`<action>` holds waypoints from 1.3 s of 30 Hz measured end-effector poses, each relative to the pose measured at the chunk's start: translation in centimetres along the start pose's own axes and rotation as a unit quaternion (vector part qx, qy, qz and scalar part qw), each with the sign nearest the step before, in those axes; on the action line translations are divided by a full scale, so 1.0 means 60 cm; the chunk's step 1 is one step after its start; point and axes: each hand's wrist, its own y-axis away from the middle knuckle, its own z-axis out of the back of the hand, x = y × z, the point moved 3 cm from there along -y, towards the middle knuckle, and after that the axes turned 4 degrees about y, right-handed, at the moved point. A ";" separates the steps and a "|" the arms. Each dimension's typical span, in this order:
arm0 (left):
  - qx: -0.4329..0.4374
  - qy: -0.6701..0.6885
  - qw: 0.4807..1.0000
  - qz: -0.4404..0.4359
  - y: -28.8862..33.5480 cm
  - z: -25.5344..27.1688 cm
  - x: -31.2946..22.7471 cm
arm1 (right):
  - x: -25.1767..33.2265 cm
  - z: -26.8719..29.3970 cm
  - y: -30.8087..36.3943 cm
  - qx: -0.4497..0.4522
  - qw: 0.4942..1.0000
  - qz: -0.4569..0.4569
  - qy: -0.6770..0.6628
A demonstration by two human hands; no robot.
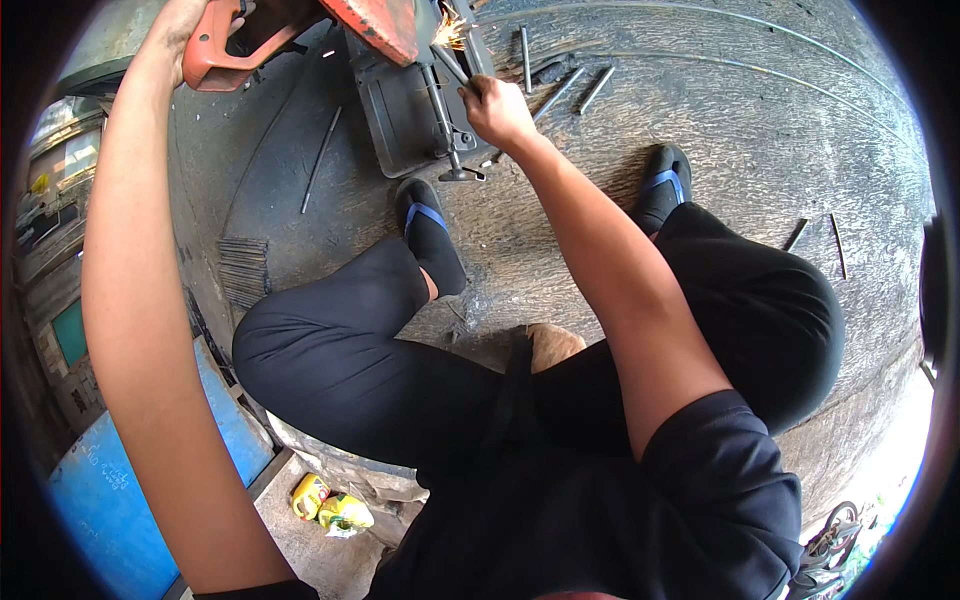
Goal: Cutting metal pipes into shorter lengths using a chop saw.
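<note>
1. Dark, scored concrete floor (760, 130): it carries everything here. You crouch on it, knees apart, so both arms reach the machine in front of you.

2. Orange-bodied chop saw on a black metal base (400, 110): it sits at the far edge of the floor, straight ahead between your feet. Sparks (450, 30) show at the blade, so it appears to be biting into stock.

3. Black slippers with blue straps (430, 235): one is planted just beside the saw's base, the other well apart to the right, likely to steady your crouch.

4. Your left hand (190, 25): raised to the orange loop handle (215, 55) at the far left, fingers wrapped around it; the picture's rim hides part of the grip.

5. Your right hand (495, 110): clenched on a thin grey steel rod (455, 70) at the saw's vice, near the sparks, seemingly to keep the rod from shifting.

6. Short cut grey steel rods (560, 90): lying loose just right of the saw; two more (820, 240) lie near the right edge.

7. Thin dark rod (320, 160): lying left of the base.
</note>
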 end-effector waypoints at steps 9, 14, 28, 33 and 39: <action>0.006 0.001 1.000 0.027 -0.020 0.008 0.007 | 0.008 -0.006 0.005 -0.052 0.999 0.011 -0.001; 0.005 0.019 1.000 0.018 -0.010 0.007 0.013 | 0.003 -0.008 -0.004 0.123 0.870 -0.265 -0.397; -0.003 0.013 1.000 0.000 0.003 -0.006 0.001 | -0.001 0.011 -0.002 0.289 0.693 -0.342 -0.565; 0.018 0.001 0.998 0.053 -0.029 0.014 0.010 | -0.017 -0.003 -0.006 0.292 0.705 -0.333 -0.555; 0.003 0.016 1.000 -0.008 -0.001 -0.008 -0.005 | -0.009 -0.003 -0.003 0.277 0.741 -0.327 -0.517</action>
